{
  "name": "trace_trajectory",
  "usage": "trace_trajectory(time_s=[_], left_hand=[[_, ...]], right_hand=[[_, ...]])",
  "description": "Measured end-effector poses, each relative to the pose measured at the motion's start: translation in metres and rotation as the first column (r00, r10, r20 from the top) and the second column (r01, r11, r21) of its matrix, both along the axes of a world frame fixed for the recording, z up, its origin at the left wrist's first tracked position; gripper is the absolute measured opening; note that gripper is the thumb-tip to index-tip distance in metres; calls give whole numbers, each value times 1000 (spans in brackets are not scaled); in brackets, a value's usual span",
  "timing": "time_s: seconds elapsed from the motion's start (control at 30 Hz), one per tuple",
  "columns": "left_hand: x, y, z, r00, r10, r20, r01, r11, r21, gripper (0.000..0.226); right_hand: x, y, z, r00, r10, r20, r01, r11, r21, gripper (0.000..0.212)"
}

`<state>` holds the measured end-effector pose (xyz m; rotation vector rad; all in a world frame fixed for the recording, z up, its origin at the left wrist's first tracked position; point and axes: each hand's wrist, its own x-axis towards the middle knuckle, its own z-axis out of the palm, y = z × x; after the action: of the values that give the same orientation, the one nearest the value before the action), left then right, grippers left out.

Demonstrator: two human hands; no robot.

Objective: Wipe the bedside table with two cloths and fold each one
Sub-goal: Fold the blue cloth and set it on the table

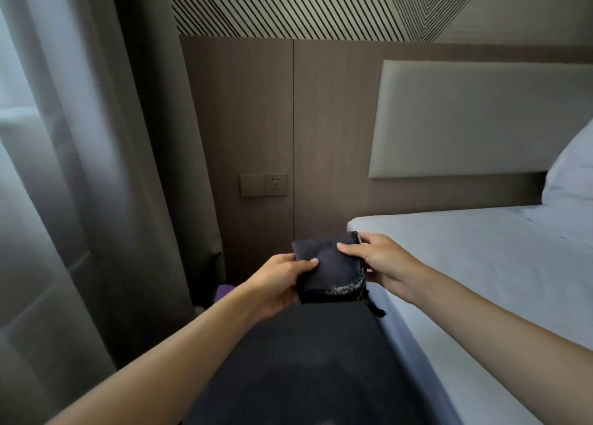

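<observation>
Bed point(481, 264) fills the right side w/ a pale sheet; cut off at right & btm edges. Curtain point(64, 168) covers the left, blurred, its foot out of view. Wood wall panel point(250, 119) stands behind, w/ a pale padded headboard point(465, 119) on it, right end cut off. A dark flat surface point(305, 370) runs along the bed's edge under the forearms; too dim to tell if it's the table top, and its near end is out of frame. Pillow point(574, 174) only partly in view at the right edge.

Both hands are raised above that dark surface, just beside the bed's corner, sharing one dark cloth point(333, 270), which looks folded to a rough square. L hand point(279, 280) pinches its left edge, thumb on top, fingers curled under & hidden. R hand point(378, 261) pinches the upper right corner, thumb on top, fingertips mostly hidden behind the cloth. The cloth has a whitish smear near its lower right edge; a small dark bit hangs off that corner, can't tell what.

Switch-and-socket plate point(263, 184) sits on the panel. A purple thing point(224, 291) shows low by the curtain, mostly hidden by the L forearm.
</observation>
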<state>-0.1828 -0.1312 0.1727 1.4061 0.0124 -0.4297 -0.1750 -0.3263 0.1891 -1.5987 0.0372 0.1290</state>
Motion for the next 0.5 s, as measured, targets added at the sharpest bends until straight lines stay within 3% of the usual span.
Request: trace_trajectory(time_s=[0.1,0.2,0.27,0.4,0.5], left_hand=[[25,-14,-41,999,23,-35,-17,985,169,24],[43,-28,-76,994,48,-103,-33,989,145,23],[52,-35,-92,983,53,-176,-38,996,86,17],[77,-48,-129,967,51,-248,-32,996,80,14],[98,-60,-162,960,97,-263,-70,991,113,14]], right_hand=[[25,-7,-39,981,-129,-147,130,992,-2,6],[50,-12,-81,948,-210,-237,206,978,-42,15],[67,-17,-107,946,-233,-227,211,970,-117,20],[104,-35,-160,978,-190,-85,120,848,-517,9],[127,-45,-197,978,-196,-69,124,819,-561,10]])
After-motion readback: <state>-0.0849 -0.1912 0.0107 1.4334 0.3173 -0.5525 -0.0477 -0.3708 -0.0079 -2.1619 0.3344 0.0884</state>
